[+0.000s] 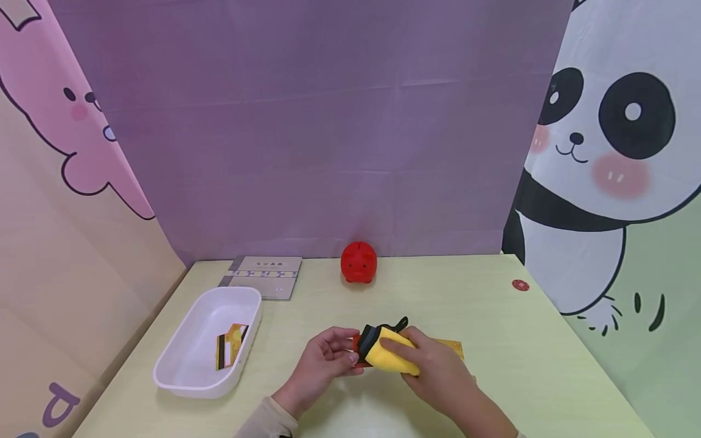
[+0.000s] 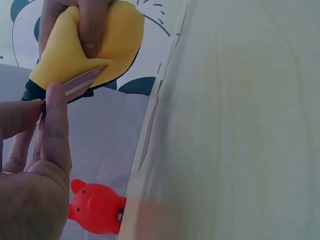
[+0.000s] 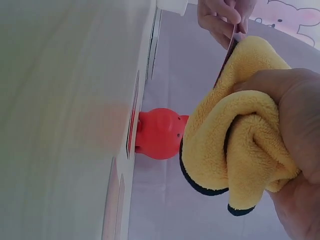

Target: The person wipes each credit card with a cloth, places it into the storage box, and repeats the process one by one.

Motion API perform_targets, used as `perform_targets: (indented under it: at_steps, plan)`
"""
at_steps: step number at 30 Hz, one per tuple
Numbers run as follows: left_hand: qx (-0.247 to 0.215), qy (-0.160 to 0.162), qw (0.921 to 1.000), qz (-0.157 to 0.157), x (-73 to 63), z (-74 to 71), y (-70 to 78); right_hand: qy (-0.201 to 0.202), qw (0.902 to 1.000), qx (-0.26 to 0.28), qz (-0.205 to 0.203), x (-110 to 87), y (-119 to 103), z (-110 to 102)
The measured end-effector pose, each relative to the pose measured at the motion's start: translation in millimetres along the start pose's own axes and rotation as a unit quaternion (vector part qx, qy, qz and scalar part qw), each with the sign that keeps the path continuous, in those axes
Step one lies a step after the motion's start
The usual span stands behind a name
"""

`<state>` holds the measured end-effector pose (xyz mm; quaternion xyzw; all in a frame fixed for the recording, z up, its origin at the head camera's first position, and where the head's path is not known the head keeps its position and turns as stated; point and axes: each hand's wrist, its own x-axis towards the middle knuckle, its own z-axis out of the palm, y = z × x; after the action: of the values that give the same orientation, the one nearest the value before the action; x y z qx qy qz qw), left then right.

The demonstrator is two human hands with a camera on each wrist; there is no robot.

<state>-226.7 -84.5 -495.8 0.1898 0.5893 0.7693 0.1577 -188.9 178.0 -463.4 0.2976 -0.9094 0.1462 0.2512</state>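
My left hand (image 1: pixel 327 358) pinches a thin card (image 2: pixel 84 82) by one end, thumb on one side and fingers on the other. In the head view only a red strip of it shows beside the cloth. A yellow plush cloth (image 1: pixel 390 354) with dark edging and a black loop is bunched in my right hand (image 1: pixel 440 368). Its folds lie against the card and cover most of it, over the middle front of the table. Behind the right hand, a yellow card (image 1: pixel 453 346) lies partly hidden on the table.
A white plastic bin (image 1: pixel 188 347) on the left holds bank-style cards (image 1: pixel 231 347). Behind it lies a grey booklet (image 1: pixel 274 283). A red piggy bank (image 1: pixel 358 263) stands at the back middle, and a small red disc (image 1: pixel 521 285) lies at the back right.
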Motion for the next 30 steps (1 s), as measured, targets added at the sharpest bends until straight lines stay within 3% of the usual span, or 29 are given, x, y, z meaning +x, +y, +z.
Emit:
perform_targets:
  at_steps: [4, 10, 19, 26, 30]
  plan:
    - [0.005, -0.004, 1.0, -0.002, 0.0, 2.4, 1.3, 0.01, 0.9999, -0.005, 0.0, -0.1, 0.5, -0.4]
    - [0.012, 0.008, 0.9999, -0.005, 0.3, -1.1, 3.9, 0.007, 0.9985, -0.032, 0.045, 0.4, 2.9, -5.6]
    - [0.005, 0.061, 0.9981, -0.011, 0.6, -7.4, 6.5, 0.004, 0.9978, -0.033, 0.057, -1.2, 6.2, -5.5]
    - [-0.008, 0.031, 0.9995, 0.006, 1.4, -0.5, 0.5, -0.013, 0.9993, -0.01, 0.034, 0.0, 0.3, -3.9]
    - [-0.011, 0.019, 0.9997, 0.007, 0.3, 2.6, -0.3, 0.0, 0.9998, -0.003, 0.02, 0.6, -1.2, -3.3]
